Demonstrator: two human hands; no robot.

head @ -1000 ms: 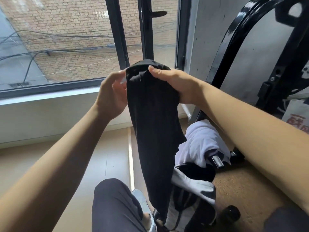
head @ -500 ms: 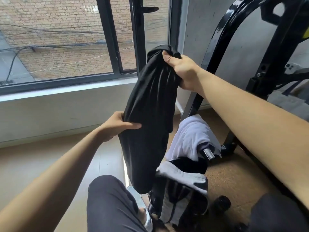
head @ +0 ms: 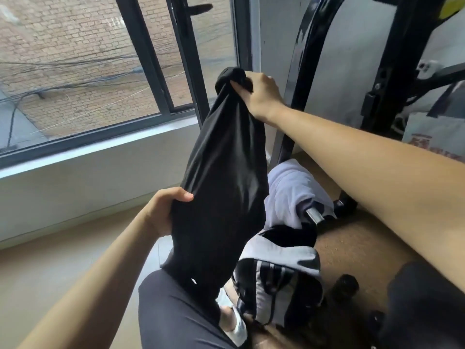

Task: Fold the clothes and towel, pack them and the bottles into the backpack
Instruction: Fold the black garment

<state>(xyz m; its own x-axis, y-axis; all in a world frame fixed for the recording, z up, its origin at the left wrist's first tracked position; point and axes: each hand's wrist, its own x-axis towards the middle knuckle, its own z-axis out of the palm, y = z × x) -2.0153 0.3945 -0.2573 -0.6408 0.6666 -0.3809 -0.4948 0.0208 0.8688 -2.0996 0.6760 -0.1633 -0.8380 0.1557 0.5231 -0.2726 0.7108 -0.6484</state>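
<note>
A black garment hangs in front of me, held up in the air. My right hand grips its bunched top end. My left hand pinches its left edge about halfway down, thumb on the front. The lower end drapes onto my left knee. Below it on the floor stands a black and grey backpack, its top open. A white towel or garment lies draped over a metal bar just behind the backpack. A dark bottle cap shows to the right of the backpack.
A black metal exercise frame rises at the right, close to my right arm. A window with dark frames and a low sill fills the left. Brown mat covers the floor on the right, pale tiles on the left.
My left hand let go of the garment's top and slid down its left edge to the middle. My right hand stayed on the top end, lifting it a little right.
</note>
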